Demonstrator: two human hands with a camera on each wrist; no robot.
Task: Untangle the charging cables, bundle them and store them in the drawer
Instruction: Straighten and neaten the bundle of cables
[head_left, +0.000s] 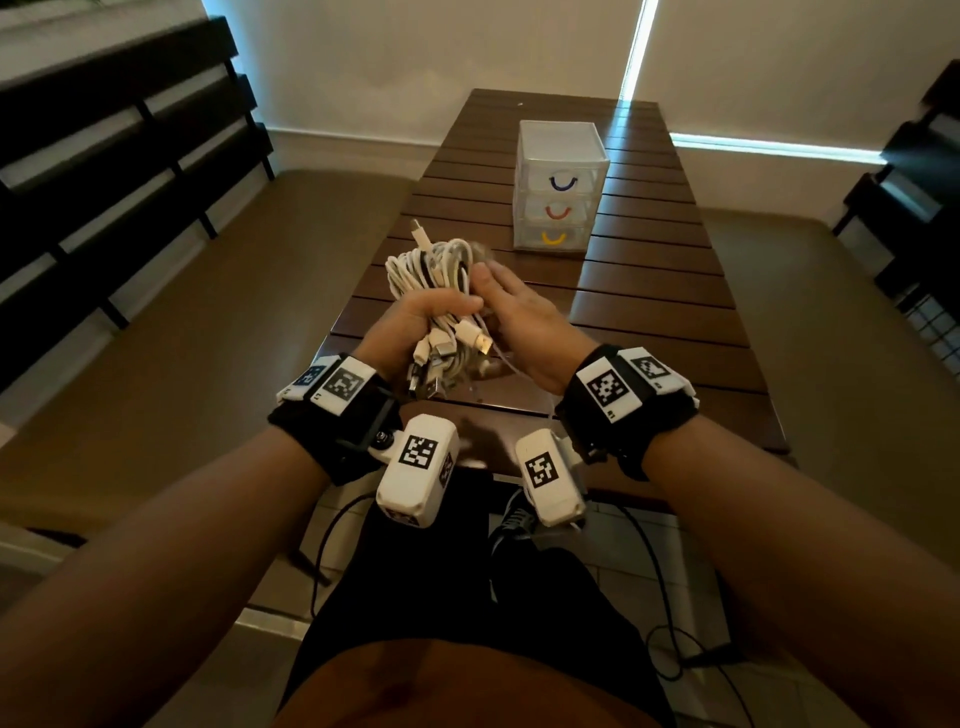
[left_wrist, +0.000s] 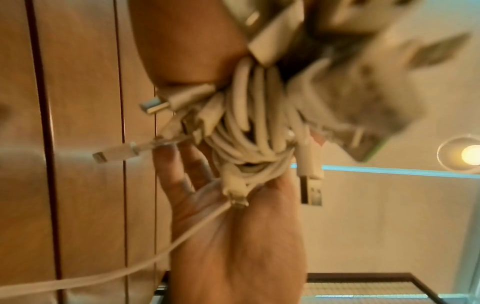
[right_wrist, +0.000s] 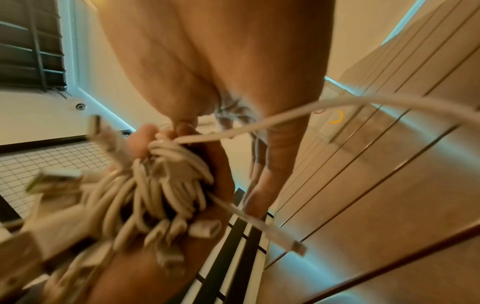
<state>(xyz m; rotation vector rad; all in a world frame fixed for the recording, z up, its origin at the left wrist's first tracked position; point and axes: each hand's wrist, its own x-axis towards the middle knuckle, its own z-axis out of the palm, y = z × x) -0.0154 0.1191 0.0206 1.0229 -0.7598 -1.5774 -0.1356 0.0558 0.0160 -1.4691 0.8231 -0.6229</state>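
My left hand (head_left: 410, 322) grips the cable bundle (head_left: 436, 280) above the counter's (head_left: 649, 291) near end, fingers curled round it. My right hand (head_left: 519, 317) lies flat against the bundle, fingers straight. The drawer unit (head_left: 561, 187) stands farther back, drawers closed, bare slats between.

Home interior, likely living or sitting area. Long dark slatted wooden table (head_left: 649, 291) flanked by 2 cushioned benches (head_left: 218, 312) with black slatted backrests. Plain light wall, roller blinds (head_left: 779, 62) with daylight leaking at edges. Small translucent 3-drawer desktop organiser (head_left: 558, 187) on table. Tiled floor (head_left: 613, 561) below, round ceiling light (left_wrist: 467, 154) lit, louvred window (right_wrist: 28, 41) in wrist view.
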